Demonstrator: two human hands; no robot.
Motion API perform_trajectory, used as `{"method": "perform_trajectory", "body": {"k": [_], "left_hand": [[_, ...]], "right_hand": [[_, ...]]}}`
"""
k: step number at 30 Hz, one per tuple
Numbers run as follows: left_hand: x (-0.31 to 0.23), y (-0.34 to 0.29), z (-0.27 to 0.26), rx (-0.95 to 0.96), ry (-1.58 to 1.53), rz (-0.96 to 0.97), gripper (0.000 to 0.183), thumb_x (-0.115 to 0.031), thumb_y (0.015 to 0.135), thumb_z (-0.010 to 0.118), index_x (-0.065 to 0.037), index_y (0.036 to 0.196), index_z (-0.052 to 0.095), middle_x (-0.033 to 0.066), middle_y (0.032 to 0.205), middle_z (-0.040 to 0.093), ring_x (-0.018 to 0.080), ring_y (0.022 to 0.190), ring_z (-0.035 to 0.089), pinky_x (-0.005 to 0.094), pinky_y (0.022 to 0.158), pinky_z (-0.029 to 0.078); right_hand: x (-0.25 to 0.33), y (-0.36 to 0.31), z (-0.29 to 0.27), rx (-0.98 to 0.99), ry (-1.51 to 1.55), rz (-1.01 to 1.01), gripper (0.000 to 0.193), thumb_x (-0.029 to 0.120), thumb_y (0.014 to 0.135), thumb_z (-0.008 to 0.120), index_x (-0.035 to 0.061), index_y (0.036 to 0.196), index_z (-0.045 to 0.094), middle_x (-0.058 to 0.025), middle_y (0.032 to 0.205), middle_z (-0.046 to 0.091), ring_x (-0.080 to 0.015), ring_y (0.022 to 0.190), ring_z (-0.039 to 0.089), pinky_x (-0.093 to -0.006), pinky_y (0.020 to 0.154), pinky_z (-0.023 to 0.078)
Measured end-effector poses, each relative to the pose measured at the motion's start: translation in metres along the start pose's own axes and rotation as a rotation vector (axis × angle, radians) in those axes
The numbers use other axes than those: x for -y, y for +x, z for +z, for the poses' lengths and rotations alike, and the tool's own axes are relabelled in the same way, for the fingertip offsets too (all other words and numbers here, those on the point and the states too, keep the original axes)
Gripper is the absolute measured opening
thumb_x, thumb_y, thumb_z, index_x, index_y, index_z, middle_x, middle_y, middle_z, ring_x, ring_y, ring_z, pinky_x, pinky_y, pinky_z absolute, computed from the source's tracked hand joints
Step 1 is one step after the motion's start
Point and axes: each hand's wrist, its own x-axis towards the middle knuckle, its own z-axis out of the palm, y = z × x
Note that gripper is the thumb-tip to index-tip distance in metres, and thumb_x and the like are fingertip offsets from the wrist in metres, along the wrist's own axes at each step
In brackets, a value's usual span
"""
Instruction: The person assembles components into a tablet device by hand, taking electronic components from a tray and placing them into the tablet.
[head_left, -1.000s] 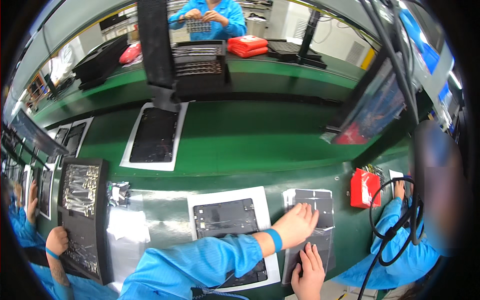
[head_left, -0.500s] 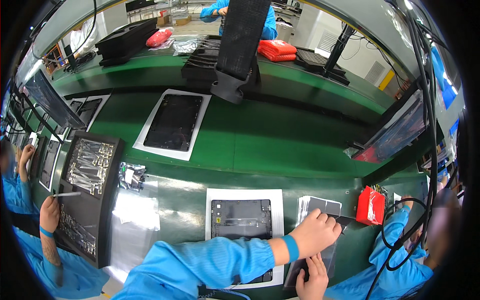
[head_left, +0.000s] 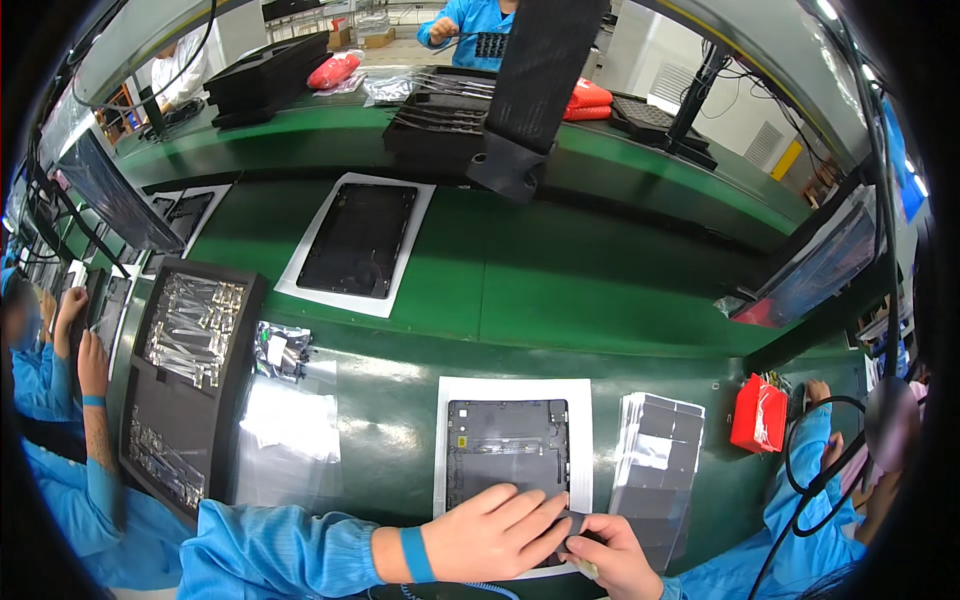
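My left hand (head_left: pixel 495 532), with a blue band at the wrist, reaches across the lower part of a black tablet back shell (head_left: pixel 510 460). The shell lies on a white sheet (head_left: pixel 580 440). Beside its lower right corner, my right hand (head_left: pixel 618 562) pinches a small dark grey flat piece (head_left: pixel 572 522) between thumb and fingers. The left fingertips meet this piece from the other side, the left thumb being hidden. Something small and pale (head_left: pixel 584 568) shows under the right hand. To the right lies a stack of clear-edged sheets with dark grey rectangles (head_left: pixel 655 475).
A red packet (head_left: pixel 760 413) stands right of the sheets. Leftward are clear plastic sheets (head_left: pixel 290 430) and a black tray (head_left: pixel 215 425) of metallic flex parts. Another shell (head_left: pixel 360 240) lies farther back. A black strap (head_left: pixel 540 90) hangs overhead. Co-workers sit at both sides.
Both hands have moved left from the stack of sheets to the shell's lower right corner. The small dark piece now shows between them. The view has shifted slightly.
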Motion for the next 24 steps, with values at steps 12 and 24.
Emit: {"method": "perform_trajectory", "body": {"k": [12,24], "left_hand": [[0.057,0.002,-0.02,0.335,-1.003,-0.794,0.021,-0.007,0.084,0.075,-0.005,0.1,0.062,0.0069,0.084,0.072,0.0187,0.08,0.073,0.0304,0.074,0.056],[0.105,0.012,0.04,-0.042,-0.702,-0.752,0.015,-0.001,0.083,0.074,-0.004,0.093,0.063,0.0046,0.08,0.067,0.0188,0.079,0.064,0.0321,0.076,0.051]], "right_hand": [[0.022,0.04,0.006,0.172,-0.781,-0.275,0.007,0.006,0.09,0.068,0.0007,0.093,0.065,-0.0086,0.077,0.059,-0.0166,0.064,0.055,-0.0269,0.057,0.042],[-0.001,0.075,-0.015,-0.2,-1.633,-0.551,0.051,0.015,0.074,0.072,0.023,0.124,0.07,-0.0048,0.078,0.042,-0.02,0.061,0.053,-0.0327,0.055,0.047]]}}
